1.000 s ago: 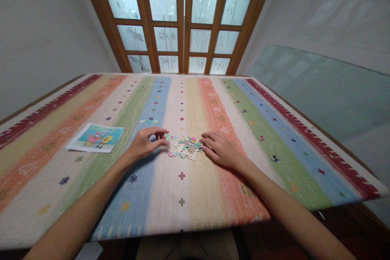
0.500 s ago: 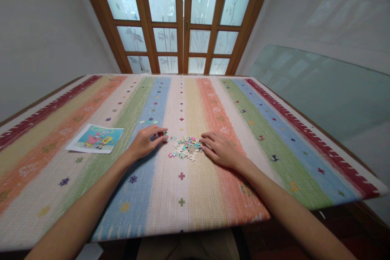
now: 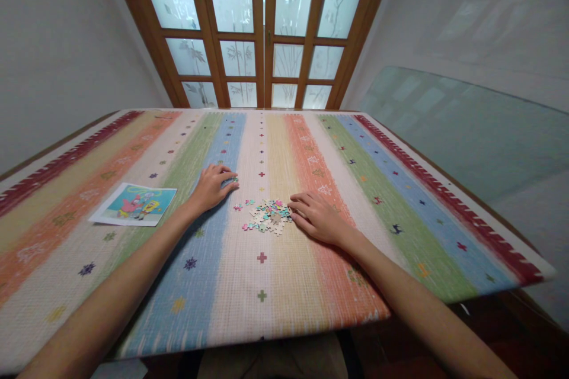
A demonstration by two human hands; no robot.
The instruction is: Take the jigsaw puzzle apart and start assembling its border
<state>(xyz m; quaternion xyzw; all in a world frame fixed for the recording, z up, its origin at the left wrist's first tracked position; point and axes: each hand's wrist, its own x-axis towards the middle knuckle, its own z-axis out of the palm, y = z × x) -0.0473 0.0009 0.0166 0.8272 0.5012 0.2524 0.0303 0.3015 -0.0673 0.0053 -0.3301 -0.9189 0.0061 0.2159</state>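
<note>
On the worktop (image 3: 240, 308), mid-frame, my left hand (image 3: 216, 185) is pinching a puzzle piece (image 3: 235, 179), ideally lightly; right hand (image 3: 313, 216), fingers apart, touching the pile (image 3: 271, 216).

Just the one camera here, worn on the person's head, so it looks out from above and behind their own hands. It faces forward and tips down over the worktop (image 3: 240, 290), with the near edge cutting across the bottom of the shot. The forearms (image 3: 146, 260) come in from the lower corners, and the left hand (image 3: 214, 186) and right hand (image 3: 317, 216) sit around mid-frame, far enough off that the puzzle pieces (image 3: 270, 217) look pretty tiny. View's super wide too, reaching past the far edge to the glazed doors (image 3: 269, 59).
</note>
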